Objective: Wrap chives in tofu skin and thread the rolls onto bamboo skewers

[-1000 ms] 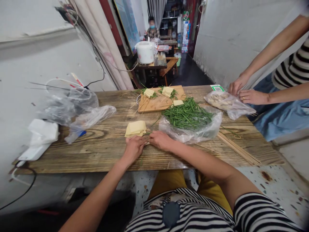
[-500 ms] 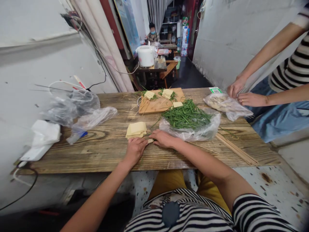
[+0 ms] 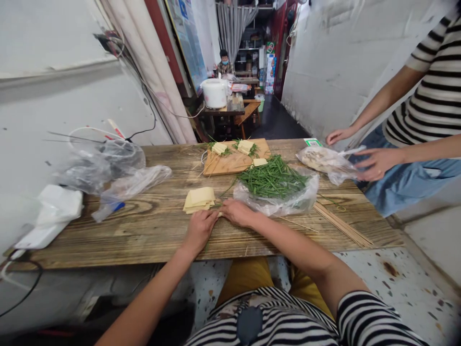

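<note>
My left hand point(image 3: 199, 228) and my right hand point(image 3: 236, 212) meet at the front middle of the table, both closed around a small pale roll of tofu sheet point(image 3: 219, 215). Green stalks poke out beside the fingers, which hide most of the roll. Just behind my left hand lies a stack of square tofu sheets point(image 3: 199, 198). To the right of my right hand, a heap of green chives point(image 3: 273, 178) rests on a clear plastic bag point(image 3: 277, 206). Farther back, finished-looking chive rolls point(image 3: 247, 147) on sticks lie on a wooden cutting board point(image 3: 223, 167).
Thin wooden skewers point(image 3: 342, 224) lie at the right. A co-worker's hands point(image 3: 378, 163) are at a plastic bag of pale food point(image 3: 324, 161). Crumpled plastic bags point(image 3: 133, 185) and a white box point(image 3: 54, 206) occupy the left. A white cooker point(image 3: 215, 93) stands behind, near a seated person.
My hands stay together on the roll, with fingers drawn slightly closer. The co-worker's hands have moved apart at the bag. The whole view has shifted a little.
</note>
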`<action>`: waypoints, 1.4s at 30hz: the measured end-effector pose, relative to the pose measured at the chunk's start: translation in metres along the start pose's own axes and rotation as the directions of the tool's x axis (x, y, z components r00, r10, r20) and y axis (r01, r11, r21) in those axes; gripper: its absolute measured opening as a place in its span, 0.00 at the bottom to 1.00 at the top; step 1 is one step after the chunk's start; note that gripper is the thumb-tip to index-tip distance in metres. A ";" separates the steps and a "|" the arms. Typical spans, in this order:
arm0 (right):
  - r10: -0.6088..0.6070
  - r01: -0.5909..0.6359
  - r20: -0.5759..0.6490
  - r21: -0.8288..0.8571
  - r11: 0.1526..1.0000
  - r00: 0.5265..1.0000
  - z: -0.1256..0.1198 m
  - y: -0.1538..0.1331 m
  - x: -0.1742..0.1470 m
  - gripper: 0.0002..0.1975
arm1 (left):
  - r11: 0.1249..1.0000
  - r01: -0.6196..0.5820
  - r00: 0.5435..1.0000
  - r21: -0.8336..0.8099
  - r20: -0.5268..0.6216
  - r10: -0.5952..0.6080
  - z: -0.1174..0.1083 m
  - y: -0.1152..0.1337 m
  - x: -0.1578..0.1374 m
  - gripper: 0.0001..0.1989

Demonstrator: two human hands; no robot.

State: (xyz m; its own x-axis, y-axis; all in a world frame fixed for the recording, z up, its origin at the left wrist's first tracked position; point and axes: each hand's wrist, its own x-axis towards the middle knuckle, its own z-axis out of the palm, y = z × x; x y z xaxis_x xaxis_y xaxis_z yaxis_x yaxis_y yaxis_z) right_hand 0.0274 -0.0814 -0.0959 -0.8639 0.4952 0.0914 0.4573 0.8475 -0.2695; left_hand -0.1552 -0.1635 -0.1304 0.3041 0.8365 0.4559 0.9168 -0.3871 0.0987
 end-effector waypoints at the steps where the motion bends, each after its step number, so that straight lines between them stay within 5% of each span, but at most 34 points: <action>1: 0.011 -0.011 0.002 -0.006 1.000 1.000 -0.001 -0.001 0.000 0.10 | 1.000 -0.003 1.000 0.013 -0.006 0.003 -0.001 0.002 0.000 0.14; 8: 0.079 -0.078 0.032 -0.032 0.996 0.996 -0.012 -0.011 0.001 0.11 | 0.995 -0.053 0.999 0.090 0.008 0.053 0.004 0.005 0.007 0.12; 15: 0.079 -0.072 0.254 -0.037 0.997 0.964 -0.030 -0.003 0.017 0.10 | 0.996 -0.018 0.997 0.082 0.082 0.011 0.006 0.007 0.012 0.14; 26: 0.112 -0.113 0.020 0.088 0.990 0.994 -0.019 0.004 -0.002 0.16 | 0.985 0.128 0.992 -0.112 0.004 -0.128 0.003 -0.003 0.003 0.14; 33: 0.140 -0.142 0.022 0.144 0.979 0.990 -0.015 -0.002 -0.001 0.12 | 0.991 0.098 0.989 0.094 0.104 -0.107 0.000 0.002 0.001 0.12; 38: 0.082 -0.073 -0.024 0.245 0.967 0.996 -0.009 -0.006 -0.001 0.16 | 0.976 0.182 0.982 -0.121 0.081 -0.173 -0.002 -0.002 0.003 0.12; 42: 0.203 -0.147 -0.076 0.458 0.877 0.976 -0.006 -0.005 -0.001 0.17 | 0.841 0.349 0.936 -0.413 0.201 -0.290 -0.011 -0.002 0.012 0.16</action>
State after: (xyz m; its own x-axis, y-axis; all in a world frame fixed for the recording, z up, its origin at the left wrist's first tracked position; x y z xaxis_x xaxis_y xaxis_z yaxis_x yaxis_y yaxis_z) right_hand 0.0271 -0.0844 -0.0886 -0.7343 0.6703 0.1073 0.4315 0.5829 -0.6885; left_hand -0.1565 -0.1569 -0.1159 0.0708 0.9729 0.2200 0.7706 -0.1934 0.6073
